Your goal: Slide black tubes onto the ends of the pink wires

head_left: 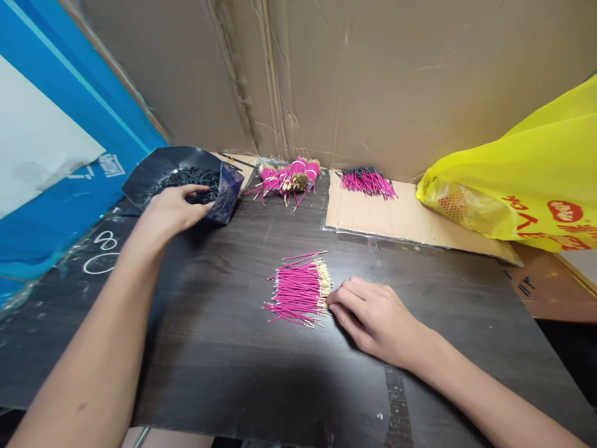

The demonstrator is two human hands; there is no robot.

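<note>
A loose pile of short pink wires with gold tips (299, 289) lies in the middle of the dark wooden table (224, 348). My right hand (368, 314) rests on the table just right of that pile, fingers curled together and touching the gold ends. My left hand (173, 208) reaches into a dark open bag of small black pieces (186, 179) at the back left, its fingers bent over the black pieces; whether it grips any is hidden.
Bundled pink wires (290, 177) lie at the back centre. Another pink bunch (368, 182) sits on a cardboard sheet (410, 218). A yellow plastic bag (527, 180) fills the right. Cardboard walls (373, 81) stand behind, a blue box (56, 155) at left.
</note>
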